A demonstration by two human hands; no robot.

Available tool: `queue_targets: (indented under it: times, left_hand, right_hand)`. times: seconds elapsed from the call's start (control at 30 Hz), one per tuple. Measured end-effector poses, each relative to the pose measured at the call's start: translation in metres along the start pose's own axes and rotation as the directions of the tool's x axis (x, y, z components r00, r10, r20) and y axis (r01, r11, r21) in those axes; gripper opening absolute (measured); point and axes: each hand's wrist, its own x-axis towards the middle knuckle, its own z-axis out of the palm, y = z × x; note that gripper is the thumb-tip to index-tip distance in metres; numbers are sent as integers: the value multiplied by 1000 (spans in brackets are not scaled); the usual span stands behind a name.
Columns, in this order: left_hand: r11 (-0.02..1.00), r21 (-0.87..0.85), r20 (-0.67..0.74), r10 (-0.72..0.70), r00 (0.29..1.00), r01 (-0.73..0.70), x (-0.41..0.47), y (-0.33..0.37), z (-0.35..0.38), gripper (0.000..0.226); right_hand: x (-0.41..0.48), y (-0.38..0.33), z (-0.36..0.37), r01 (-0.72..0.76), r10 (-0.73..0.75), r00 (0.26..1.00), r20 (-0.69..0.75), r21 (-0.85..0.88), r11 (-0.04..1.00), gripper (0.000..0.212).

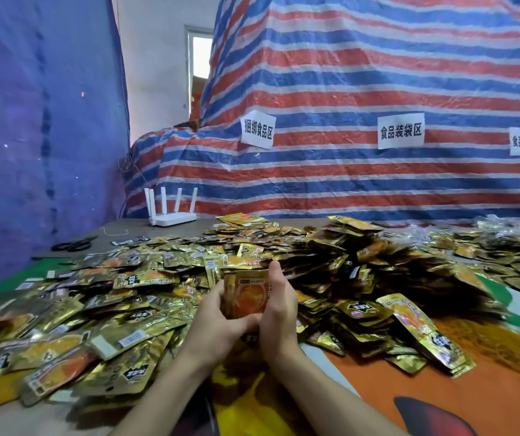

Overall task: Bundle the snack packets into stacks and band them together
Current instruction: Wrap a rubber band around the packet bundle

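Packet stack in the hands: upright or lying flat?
Upright, on edge: the packet stack is held between left hand and right hand, its printed face toward the camera.

Worktop [132,226]: grey surface, bare strip showing at far left. Printed cloth [488,357], orange, green and yellow, spread over near part. Snack packets [331,256], gold foil, loose: high heap at centre, flatter spread toward left edge, thinner scatter at far right. Squared stack [425,332] of same packets lying on cloth at right foot of heap. Router [172,215], white, five upright antennas, far left, near heap. Scissors [74,245], black, left of packets. Pale cord [114,231], short, loose, between scissors and router
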Motion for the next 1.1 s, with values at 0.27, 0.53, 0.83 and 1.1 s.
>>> queue_targets:
  times: [0.27, 0.53, 0.83, 1.1]
  left_hand:
    - [994, -106, 117, 26, 993, -14, 0, -1, -3, 26]
    - [992, 58, 54, 106, 993, -109, -1, -11, 0, 39]
    - [941, 132, -35, 318, 948, -311, -5, -11, 5, 78]
    - [863, 196, 27, 470, 882, -466, -12, -13, 10, 86]
  right_hand:
    - [2, 2, -4, -22, 14, 991, 133, 63, 998, 55]
    - [3, 11, -1, -43, 41, 969, 244, -1, 999, 27]
    - [-5, -10, -9, -20, 83, 970, 227, -268, 963, 37]
    - [21, -70, -93, 256, -251, 960, 124, -752, 608, 17]
